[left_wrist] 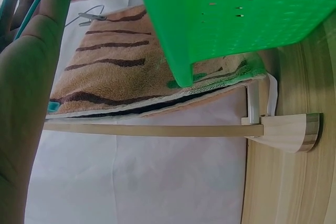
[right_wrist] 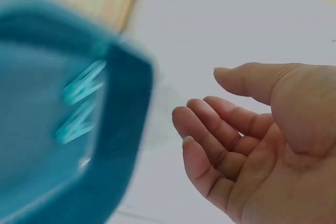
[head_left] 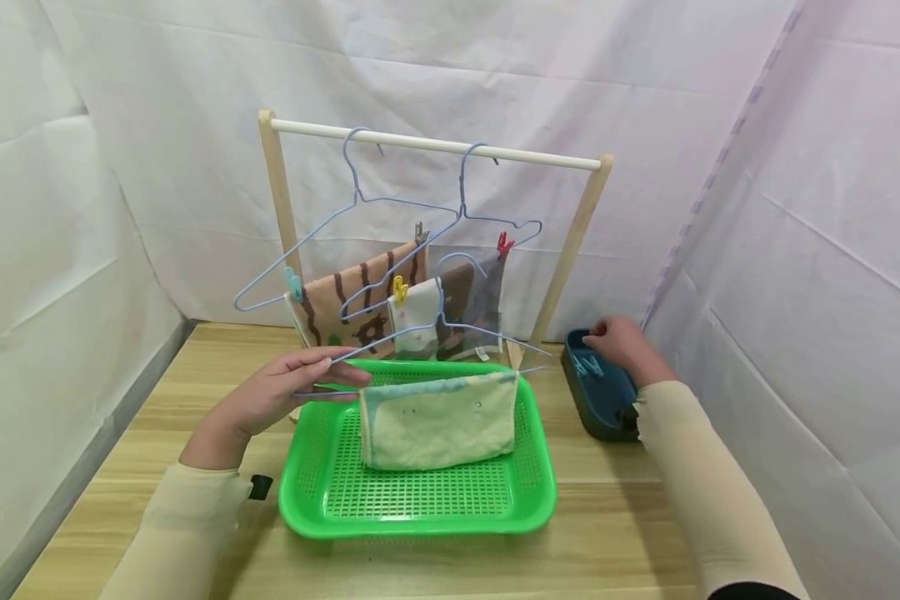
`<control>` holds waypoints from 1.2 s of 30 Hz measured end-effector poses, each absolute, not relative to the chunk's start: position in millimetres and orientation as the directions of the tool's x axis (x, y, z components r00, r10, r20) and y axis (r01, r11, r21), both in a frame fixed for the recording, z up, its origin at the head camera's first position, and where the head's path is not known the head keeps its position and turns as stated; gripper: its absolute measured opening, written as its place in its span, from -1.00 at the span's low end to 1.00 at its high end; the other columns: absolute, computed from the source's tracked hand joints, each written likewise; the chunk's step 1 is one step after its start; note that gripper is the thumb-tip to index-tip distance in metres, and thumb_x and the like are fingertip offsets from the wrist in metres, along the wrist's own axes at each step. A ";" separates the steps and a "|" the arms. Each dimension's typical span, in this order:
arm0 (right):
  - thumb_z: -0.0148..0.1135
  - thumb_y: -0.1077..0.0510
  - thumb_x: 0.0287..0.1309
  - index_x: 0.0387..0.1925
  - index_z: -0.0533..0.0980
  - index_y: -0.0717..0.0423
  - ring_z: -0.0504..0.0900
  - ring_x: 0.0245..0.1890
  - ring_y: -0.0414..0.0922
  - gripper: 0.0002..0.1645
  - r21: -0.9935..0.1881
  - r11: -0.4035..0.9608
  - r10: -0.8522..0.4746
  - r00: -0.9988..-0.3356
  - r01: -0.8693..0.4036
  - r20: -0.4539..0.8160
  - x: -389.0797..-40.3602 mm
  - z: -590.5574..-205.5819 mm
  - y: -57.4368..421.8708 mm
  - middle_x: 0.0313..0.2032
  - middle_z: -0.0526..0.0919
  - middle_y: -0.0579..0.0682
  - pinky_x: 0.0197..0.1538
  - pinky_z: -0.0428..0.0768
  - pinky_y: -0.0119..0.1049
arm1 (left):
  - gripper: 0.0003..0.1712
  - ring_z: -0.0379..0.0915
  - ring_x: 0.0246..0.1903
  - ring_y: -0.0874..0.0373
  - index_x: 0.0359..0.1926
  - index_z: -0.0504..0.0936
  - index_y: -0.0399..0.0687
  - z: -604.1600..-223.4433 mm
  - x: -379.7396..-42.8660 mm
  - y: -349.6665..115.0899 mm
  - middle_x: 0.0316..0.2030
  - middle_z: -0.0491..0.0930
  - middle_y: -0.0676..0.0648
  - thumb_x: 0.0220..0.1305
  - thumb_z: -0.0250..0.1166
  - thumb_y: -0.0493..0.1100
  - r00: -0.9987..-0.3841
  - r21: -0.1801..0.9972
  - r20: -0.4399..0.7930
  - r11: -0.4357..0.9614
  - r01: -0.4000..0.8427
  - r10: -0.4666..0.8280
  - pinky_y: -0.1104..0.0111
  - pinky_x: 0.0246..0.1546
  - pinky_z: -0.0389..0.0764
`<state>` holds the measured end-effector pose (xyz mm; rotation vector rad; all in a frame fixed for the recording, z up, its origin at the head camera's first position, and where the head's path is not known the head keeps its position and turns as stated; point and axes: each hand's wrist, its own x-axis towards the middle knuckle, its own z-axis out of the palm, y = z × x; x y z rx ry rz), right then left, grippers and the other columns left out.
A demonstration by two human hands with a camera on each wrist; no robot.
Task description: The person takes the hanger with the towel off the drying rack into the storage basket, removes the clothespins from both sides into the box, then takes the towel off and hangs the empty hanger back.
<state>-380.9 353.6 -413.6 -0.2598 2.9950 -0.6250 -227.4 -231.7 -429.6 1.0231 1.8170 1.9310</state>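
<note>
In the head view my left hand (head_left: 277, 387) holds the left end of a light blue wire hanger (head_left: 397, 337), the thumb on its upper wire. A folded pale yellow towel (head_left: 442, 421) with a bluish edge hangs over its lower bar, above the green basket (head_left: 417, 527). The left wrist view shows part of that hand (left_wrist: 34, 72) with wire across its fingers. My right hand (head_left: 621, 346) is over the far end of a dark blue tray (head_left: 607, 400). In the right wrist view its fingers curve loosely, apart from the thumb, with nothing between them. Light blue clothespins (right_wrist: 84, 82) lie in the tray.
Behind the basket stands a wooden rack with a white rod (head_left: 435, 143). Two more hangers hook over it, carrying a brown striped towel (head_left: 360, 292) and a grey-and-white towel (head_left: 420, 312) held by clothespins. White cloth walls surround the table.
</note>
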 end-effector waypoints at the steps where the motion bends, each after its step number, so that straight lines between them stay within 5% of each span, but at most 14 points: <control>1: 0.30 0.10 0.60 0.08 0.62 0.48 0.70 0.00 0.30 -0.58 -0.410 0.900 -0.173 -0.985 -0.150 -0.019 -373.5 -408.9 348.5 0.02 0.72 0.42 0.07 0.69 0.27 | -0.44 0.64 0.34 -0.16 0.62 0.46 -0.04 -429.5 -227.3 -231.7 0.33 0.69 -0.23 0.83 -0.19 -0.31 -0.702 0.956 0.288 -0.156 0.248 0.651 0.02 0.35 0.68; 8: 0.19 0.14 0.64 0.09 0.63 0.37 0.71 -0.09 0.25 -0.67 -0.437 0.878 -0.096 -0.967 -0.194 0.237 -303.2 -371.5 293.3 -0.04 0.73 0.34 -0.01 0.72 0.23 | -0.45 0.63 0.35 -0.17 0.63 0.45 -0.05 -429.2 -227.4 -230.7 0.34 0.69 -0.22 0.83 -0.19 -0.31 -0.698 0.956 0.291 -0.175 0.234 0.655 0.02 0.35 0.68; 13: 0.31 0.30 0.49 -0.10 0.64 0.32 0.69 -0.31 0.15 -0.89 -0.329 0.810 -0.201 -0.758 -0.484 0.621 -264.8 -360.0 251.9 -0.26 0.71 0.23 -0.26 0.69 0.10 | -0.45 0.63 0.35 -0.14 0.63 0.46 -0.03 -429.8 -227.9 -230.9 0.34 0.69 -0.22 0.84 -0.19 -0.30 -0.700 0.957 0.289 -0.175 0.232 0.653 0.04 0.35 0.68; 16: 0.36 0.34 0.45 -0.13 0.63 0.26 0.67 -0.35 0.06 -0.95 -0.257 0.745 -0.292 -0.648 -0.615 0.704 -249.7 -356.5 231.4 -0.29 0.67 0.15 -0.34 0.67 -0.03 | -0.45 0.64 0.35 -0.13 0.62 0.46 -0.02 -429.9 -228.0 -230.7 0.33 0.70 -0.21 0.84 -0.18 -0.29 -0.703 0.957 0.287 -0.173 0.231 0.650 0.04 0.35 0.68; 27: 0.43 0.33 0.40 -0.08 0.62 0.12 0.68 -0.25 -0.10 -0.84 -0.196 0.565 -0.554 -0.544 -0.802 0.630 -230.3 -366.1 180.3 -0.22 0.66 0.00 -0.26 0.74 -0.16 | -0.45 0.64 0.35 -0.15 0.62 0.47 -0.02 -429.0 -227.9 -229.1 0.33 0.70 -0.18 0.85 -0.19 -0.29 -0.697 0.959 0.282 -0.177 0.220 0.659 0.05 0.35 0.68; 36: 0.54 0.22 0.41 0.02 0.66 0.09 0.68 -0.04 -0.06 -0.75 -0.150 0.534 -0.715 -0.540 -0.832 0.444 -241.6 -387.6 152.1 -0.09 0.70 0.01 0.00 0.75 -0.09 | -0.46 0.64 0.35 -0.11 0.61 0.49 0.01 -427.2 -228.9 -228.5 0.32 0.71 -0.15 0.84 -0.18 -0.29 -0.698 0.959 0.282 -0.179 0.219 0.658 0.03 0.35 0.68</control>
